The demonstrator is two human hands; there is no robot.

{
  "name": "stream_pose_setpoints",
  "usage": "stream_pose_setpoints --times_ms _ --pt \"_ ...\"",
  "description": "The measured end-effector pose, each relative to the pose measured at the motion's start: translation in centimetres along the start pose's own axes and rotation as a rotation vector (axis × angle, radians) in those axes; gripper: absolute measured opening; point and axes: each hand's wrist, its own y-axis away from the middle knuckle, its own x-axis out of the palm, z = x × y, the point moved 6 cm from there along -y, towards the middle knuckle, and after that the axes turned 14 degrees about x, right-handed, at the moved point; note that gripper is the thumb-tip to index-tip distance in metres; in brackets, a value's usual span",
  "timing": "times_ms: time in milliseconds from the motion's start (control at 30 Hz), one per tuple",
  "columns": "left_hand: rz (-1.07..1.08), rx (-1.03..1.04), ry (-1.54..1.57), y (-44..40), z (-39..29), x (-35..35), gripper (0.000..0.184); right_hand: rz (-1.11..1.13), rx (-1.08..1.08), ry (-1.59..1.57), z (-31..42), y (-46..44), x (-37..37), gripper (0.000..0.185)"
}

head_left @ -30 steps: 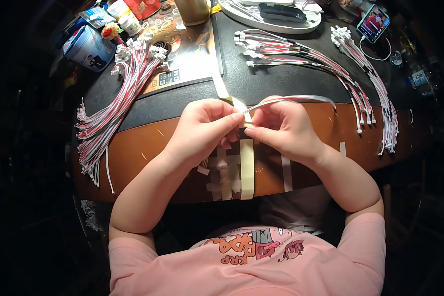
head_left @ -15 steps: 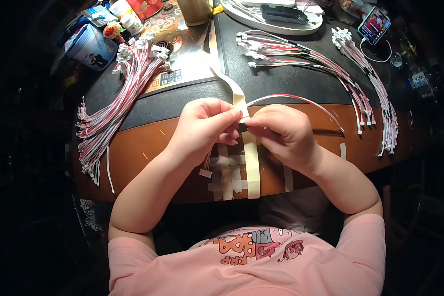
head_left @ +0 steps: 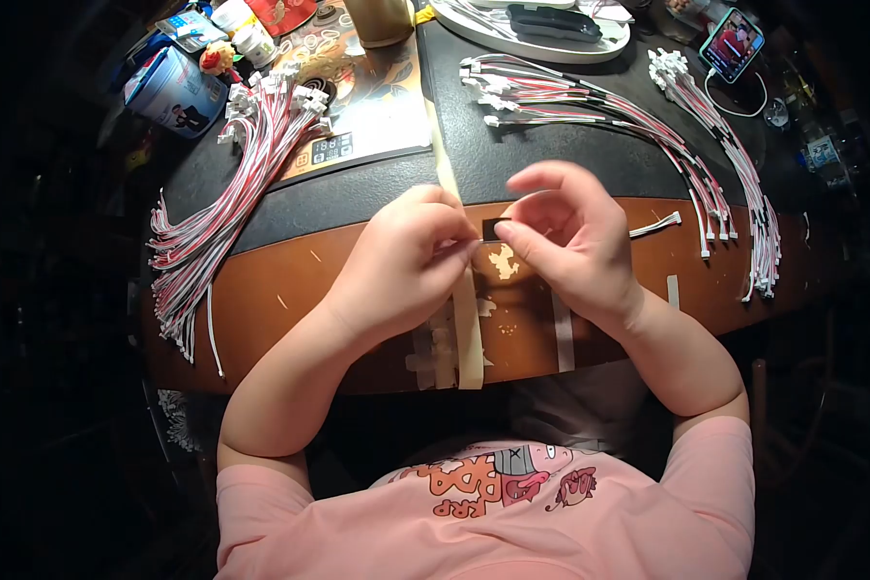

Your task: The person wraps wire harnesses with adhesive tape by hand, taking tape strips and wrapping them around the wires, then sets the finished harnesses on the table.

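Near the table's front edge, my left hand (head_left: 411, 242) is closed in a pinch over a pale tape strip (head_left: 467, 333). A thin cable runs into its fingertips, which hide most of the grip. My right hand (head_left: 585, 242) holds a small black piece of tape (head_left: 493, 229) at its thumb tip, with the index finger curved away above. The black piece lies between the two hands, close to the left fingertips. From behind my right hand, the white-plugged end of the cable (head_left: 657, 225) sticks out to the right.
At left lies a thick bundle of red and white cables (head_left: 227, 217). Two more bundles, the middle cables (head_left: 609, 111) and right-hand cables (head_left: 730, 159), carry black bands. Farther back are a white tray (head_left: 580, 53), a propped phone (head_left: 732, 45) and a blue-white tub (head_left: 174, 92).
The pale strip has shifted left and lies straighter. My right hand has moved slightly right and opened its index finger, and a black piece now shows at its thumb. The cable has swung lower.
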Motion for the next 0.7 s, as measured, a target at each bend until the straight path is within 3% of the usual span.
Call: stream_pose_setpoints --times_ms 100,267,700 --pt "-0.041 -0.311 0.396 0.9 1.6 0.4 0.005 0.025 0.129 -0.1 -0.4 -0.1 0.3 0.031" --pt "-0.058 -0.413 0.445 1.2 2.0 0.4 0.008 0.037 0.16 -0.086 -0.8 -0.1 0.3 0.04" --pt "-0.061 -0.378 0.441 1.2 2.2 0.5 0.01 0.014 0.132 -0.064 -1.0 -0.3 0.5 0.034"
